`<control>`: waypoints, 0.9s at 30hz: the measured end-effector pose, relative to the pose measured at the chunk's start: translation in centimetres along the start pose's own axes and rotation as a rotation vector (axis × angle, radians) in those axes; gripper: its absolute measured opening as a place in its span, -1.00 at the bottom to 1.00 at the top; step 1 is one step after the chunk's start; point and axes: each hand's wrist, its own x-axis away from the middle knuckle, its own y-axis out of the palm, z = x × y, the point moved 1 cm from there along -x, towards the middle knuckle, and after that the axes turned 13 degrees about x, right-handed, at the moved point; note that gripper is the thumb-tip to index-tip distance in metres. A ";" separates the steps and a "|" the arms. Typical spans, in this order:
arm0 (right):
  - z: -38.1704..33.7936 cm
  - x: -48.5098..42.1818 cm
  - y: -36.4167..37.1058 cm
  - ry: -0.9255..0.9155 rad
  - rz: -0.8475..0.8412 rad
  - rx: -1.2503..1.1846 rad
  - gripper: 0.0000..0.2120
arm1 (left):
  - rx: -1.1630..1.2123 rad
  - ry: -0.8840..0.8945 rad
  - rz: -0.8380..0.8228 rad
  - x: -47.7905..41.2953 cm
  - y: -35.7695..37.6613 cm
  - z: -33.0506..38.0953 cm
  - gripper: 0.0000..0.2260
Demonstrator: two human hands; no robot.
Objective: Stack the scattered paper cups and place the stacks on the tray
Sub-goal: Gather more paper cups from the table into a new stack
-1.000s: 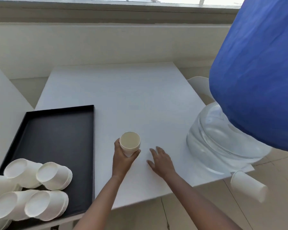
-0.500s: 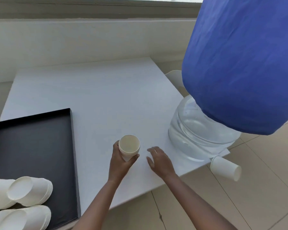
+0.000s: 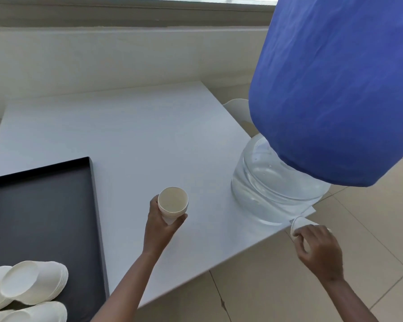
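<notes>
My left hand (image 3: 159,226) holds a short stack of white paper cups (image 3: 173,202) upright above the white table (image 3: 130,140), mouth facing up. My right hand (image 3: 319,248) is off the table's right corner, below the water bottle, with its fingers closed around a single white paper cup (image 3: 299,225) that lies on its side. The black tray (image 3: 44,205) sits at the left of the table. Stacks of white cups (image 3: 30,283) lie on their sides at the tray's near end.
A large clear water bottle (image 3: 272,182) under a blue cloth cover (image 3: 335,89) stands on the table's right corner. A white chair back (image 3: 236,108) shows behind it. Tiled floor lies to the right and below. A wall and window sill run along the back.
My right hand left the table beside the stack and reached right to the cup lying past the table corner, closing on it. The view shifted right; my left hand kept its stack.
</notes>
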 end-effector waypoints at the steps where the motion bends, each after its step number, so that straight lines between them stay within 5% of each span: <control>1: 0.7 -0.1 -0.2 0.038 -0.037 0.027 -0.76 | -0.005 0.001 -0.017 0.1 0.3 0.0 -0.34; 3: 1.6 -0.1 -0.4 0.108 -0.132 0.083 -0.86 | -0.024 0.013 -0.061 0.4 1.1 0.1 -0.34; 10: 2.7 -0.4 0.2 0.199 -0.505 0.072 -0.38 | -0.076 0.059 -0.181 0.9 3.7 0.6 -0.36; 27: 3.9 -3.2 -2.5 0.193 -0.804 0.289 -0.33 | -0.103 0.036 -0.144 1.3 2.7 0.9 -0.34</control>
